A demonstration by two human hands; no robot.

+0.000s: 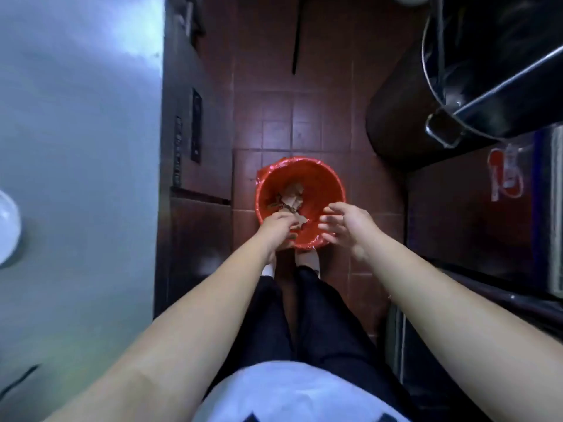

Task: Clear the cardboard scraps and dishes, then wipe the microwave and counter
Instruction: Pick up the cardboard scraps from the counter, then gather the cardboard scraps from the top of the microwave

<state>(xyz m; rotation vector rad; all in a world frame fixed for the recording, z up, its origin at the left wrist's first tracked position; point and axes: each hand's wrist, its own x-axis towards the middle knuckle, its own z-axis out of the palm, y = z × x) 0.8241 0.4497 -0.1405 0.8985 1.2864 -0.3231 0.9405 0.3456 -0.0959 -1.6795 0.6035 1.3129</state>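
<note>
Two hands at work: a person stands over a red bin point(330, 181) on a tiled floor point(304, 117), both bare forearms stretched down toward it, seen from the head camera.
Left hand point(277, 229): over the bin's near-left rim, fingers curled and pointing down into the mouth. A small brown piece lies right at the fingertips; whether it is pinched or already let go cannot be told.
Right hand point(344, 223): above the near-right rim, fingers spread and relaxed, holding nothing.
Cardboard scraps point(291, 197): inside the bin, a loose heap on the bottom.
Why so placed: the bin sits on the floor just ahead of the person's feet, mouth up and lined with red plastic, so pieces released over it should fall straight in. The hands hang over the opening, not beside it, likely for that reason.
Heading and long axis: the pieces are torn and irregular, tilted every way with no shared direction. The heap as a whole trails from the bin's middle toward the left hand.
Counter point(76, 147): a steel surface along the person's left, with a white dish point(7, 226) at the frame's edge.
Judged progress: scrap disposal looks under way; dish and wiping seem not yet tackled.
</note>
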